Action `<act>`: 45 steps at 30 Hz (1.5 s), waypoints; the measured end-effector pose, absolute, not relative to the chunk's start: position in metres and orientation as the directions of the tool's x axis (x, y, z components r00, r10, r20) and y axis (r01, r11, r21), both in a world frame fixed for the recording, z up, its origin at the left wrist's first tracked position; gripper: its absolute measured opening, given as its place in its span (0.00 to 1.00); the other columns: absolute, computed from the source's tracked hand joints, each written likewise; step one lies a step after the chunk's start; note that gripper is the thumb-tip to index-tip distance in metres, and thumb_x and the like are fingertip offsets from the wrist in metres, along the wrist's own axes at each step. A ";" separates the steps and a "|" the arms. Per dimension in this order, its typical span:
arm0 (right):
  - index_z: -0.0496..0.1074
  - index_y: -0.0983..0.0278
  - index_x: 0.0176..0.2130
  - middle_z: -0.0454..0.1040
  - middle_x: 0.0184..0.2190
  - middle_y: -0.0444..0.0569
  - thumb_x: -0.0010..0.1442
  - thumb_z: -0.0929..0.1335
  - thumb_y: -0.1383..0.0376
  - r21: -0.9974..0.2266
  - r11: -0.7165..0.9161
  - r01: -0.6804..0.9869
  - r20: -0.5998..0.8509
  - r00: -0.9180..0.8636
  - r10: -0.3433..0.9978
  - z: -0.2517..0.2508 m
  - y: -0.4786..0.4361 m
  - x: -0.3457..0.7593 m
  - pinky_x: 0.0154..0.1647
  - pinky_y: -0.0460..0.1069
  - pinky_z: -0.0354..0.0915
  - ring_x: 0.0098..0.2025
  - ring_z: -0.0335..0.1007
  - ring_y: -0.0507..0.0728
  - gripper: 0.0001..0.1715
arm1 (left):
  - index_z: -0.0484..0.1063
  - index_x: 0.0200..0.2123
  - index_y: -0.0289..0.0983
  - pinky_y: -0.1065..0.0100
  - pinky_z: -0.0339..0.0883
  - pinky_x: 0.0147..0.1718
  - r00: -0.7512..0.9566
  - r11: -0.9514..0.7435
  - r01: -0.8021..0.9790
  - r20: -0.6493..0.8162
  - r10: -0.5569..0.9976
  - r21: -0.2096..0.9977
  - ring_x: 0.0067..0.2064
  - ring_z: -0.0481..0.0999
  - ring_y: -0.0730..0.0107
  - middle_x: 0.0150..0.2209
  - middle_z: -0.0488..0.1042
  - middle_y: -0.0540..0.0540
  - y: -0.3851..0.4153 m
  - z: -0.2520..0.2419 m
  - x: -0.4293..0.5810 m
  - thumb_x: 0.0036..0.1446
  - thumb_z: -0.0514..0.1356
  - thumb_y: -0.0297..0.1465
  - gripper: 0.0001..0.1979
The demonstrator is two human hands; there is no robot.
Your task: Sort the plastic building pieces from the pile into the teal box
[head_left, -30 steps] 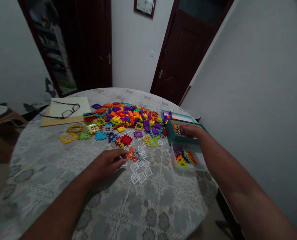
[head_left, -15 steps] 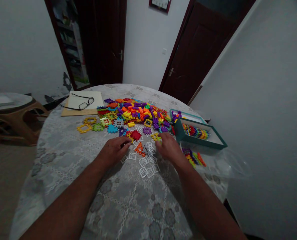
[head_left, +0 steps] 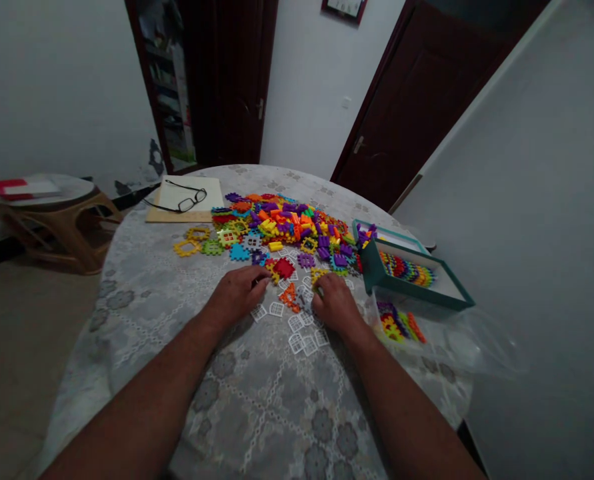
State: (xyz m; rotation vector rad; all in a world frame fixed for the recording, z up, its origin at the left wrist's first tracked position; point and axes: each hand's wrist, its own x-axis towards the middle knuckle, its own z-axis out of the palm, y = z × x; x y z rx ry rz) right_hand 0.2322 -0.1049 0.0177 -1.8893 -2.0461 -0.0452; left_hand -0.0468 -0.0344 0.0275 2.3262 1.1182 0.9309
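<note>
Your left hand [head_left: 237, 293] curls near the red piece [head_left: 285, 268], your right hand [head_left: 337, 301] by the yellow piece [head_left: 317, 273]; I can't tell if they grip. Between them, the orange piece [head_left: 289, 295] lies on the desk [head_left: 257, 413], long side running near to far.

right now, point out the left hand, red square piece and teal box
left hand [head_left: 235, 295], head view, back of hand
red square piece [head_left: 285, 268], head view, its middle
teal box [head_left: 373, 269], head view, left end wall

I am standing in what looks like a home, where a flowered tablecloth [head_left: 261, 387] is lying under plastic toy pieces [head_left: 289, 223], a clock [head_left: 345, 7] is hanging between dark doors [head_left: 401, 100], and a stool [head_left: 71, 233] is sitting nearby.
</note>
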 end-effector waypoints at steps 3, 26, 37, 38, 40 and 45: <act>0.76 0.62 0.44 0.77 0.44 0.54 0.61 0.68 0.71 -0.395 0.335 0.855 0.379 -0.180 0.908 0.022 -0.106 0.231 0.57 0.56 0.68 0.50 0.73 0.63 0.12 | 0.83 0.49 0.40 0.56 0.77 0.54 0.457 -0.591 0.538 0.382 0.803 0.601 0.48 0.86 0.57 0.47 0.87 0.42 -0.036 0.028 -0.046 0.69 0.59 0.32 0.13; 0.80 0.60 0.47 0.83 0.43 0.46 0.73 0.68 0.56 -0.806 0.307 0.506 0.186 -0.276 0.943 0.052 -0.079 0.166 0.47 0.50 0.72 0.45 0.79 0.57 0.13 | 0.80 0.60 0.41 0.61 0.76 0.49 0.559 -0.488 0.315 0.256 0.788 0.814 0.45 0.83 0.61 0.49 0.86 0.43 -0.044 0.044 -0.045 0.65 0.64 0.29 0.21; 0.74 0.68 0.66 0.79 0.61 0.62 0.68 0.66 0.70 -0.330 0.328 0.885 0.311 -0.226 0.923 0.021 -0.027 0.185 0.69 0.58 0.65 0.63 0.74 0.64 0.29 | 0.82 0.45 0.41 0.62 0.73 0.45 0.368 -0.399 0.600 0.204 0.907 0.693 0.42 0.82 0.58 0.41 0.85 0.44 -0.030 0.035 -0.066 0.64 0.62 0.29 0.09; 0.75 0.67 0.65 0.80 0.60 0.62 0.68 0.66 0.70 -0.347 0.316 0.883 0.308 -0.211 0.928 0.017 -0.027 0.187 0.68 0.58 0.66 0.62 0.74 0.63 0.28 | 0.83 0.44 0.41 0.61 0.73 0.45 0.381 -0.408 0.605 0.202 0.902 0.683 0.42 0.82 0.58 0.41 0.86 0.44 -0.030 0.034 -0.066 0.65 0.62 0.30 0.09; 0.76 0.66 0.63 0.80 0.58 0.60 0.67 0.67 0.69 -0.416 0.297 0.860 0.333 -0.160 0.929 0.014 -0.029 0.191 0.65 0.56 0.69 0.59 0.76 0.62 0.27 | 0.84 0.44 0.41 0.60 0.74 0.47 0.407 -0.425 0.604 0.197 0.892 0.675 0.44 0.83 0.56 0.42 0.86 0.43 -0.028 0.033 -0.066 0.67 0.61 0.33 0.10; 0.78 0.62 0.55 0.82 0.44 0.51 0.68 0.67 0.61 -0.625 0.288 0.726 0.414 -0.004 0.910 0.022 -0.034 0.199 0.50 0.53 0.72 0.43 0.78 0.59 0.19 | 0.85 0.44 0.44 0.57 0.75 0.53 0.445 -0.452 0.535 0.216 0.869 0.714 0.51 0.84 0.54 0.47 0.87 0.43 -0.026 0.032 -0.065 0.66 0.60 0.34 0.12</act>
